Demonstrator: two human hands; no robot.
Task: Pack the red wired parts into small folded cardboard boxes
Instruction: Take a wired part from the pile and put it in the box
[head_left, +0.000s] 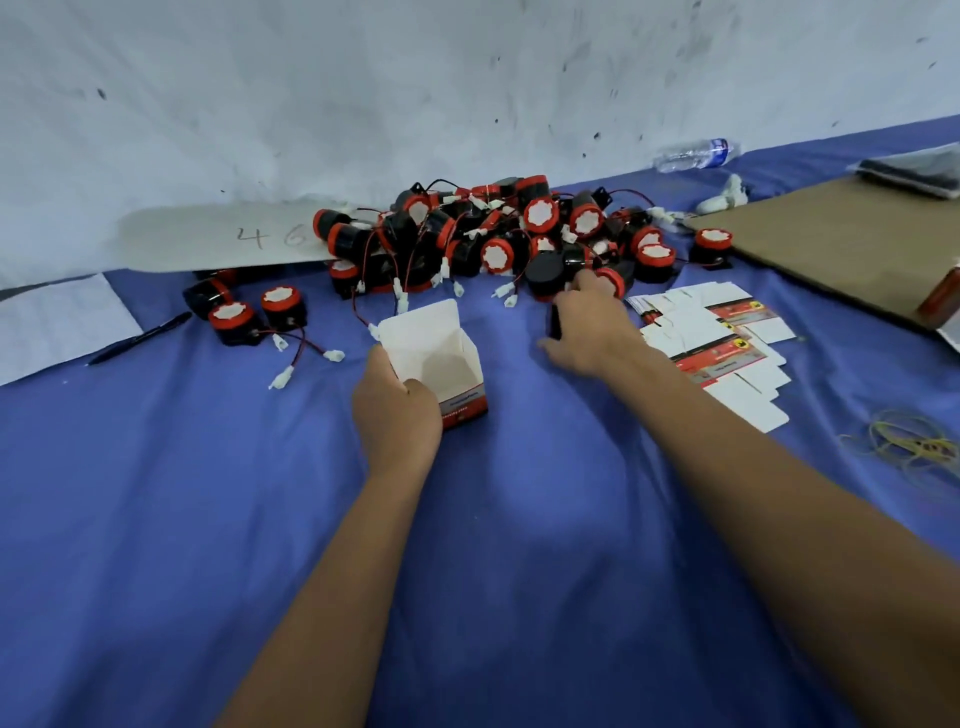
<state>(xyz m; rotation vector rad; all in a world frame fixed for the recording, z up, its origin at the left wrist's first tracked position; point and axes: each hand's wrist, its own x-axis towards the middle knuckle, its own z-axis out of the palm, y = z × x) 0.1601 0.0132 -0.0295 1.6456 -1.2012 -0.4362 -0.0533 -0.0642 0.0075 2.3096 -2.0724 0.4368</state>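
A pile of red-and-black wired parts (498, 234) with white connectors lies against the wall on the blue cloth. My left hand (395, 415) grips a small folded cardboard box (441, 358), upright, its top flaps open, white inside with a red printed base. My right hand (587, 327) reaches into the near right edge of the pile, fingers curled round a black part (555, 322). The part is largely hidden under the hand. Three more parts (244, 312) sit apart at the left.
Flat unfolded box blanks (727, 348) lie just right of my right hand. A pen (140, 338) and papers (57, 327) are at the left. A brown cardboard sheet (841, 244) lies at the right, a water bottle (696, 155) by the wall, and rubber bands (914, 447) at the far right.
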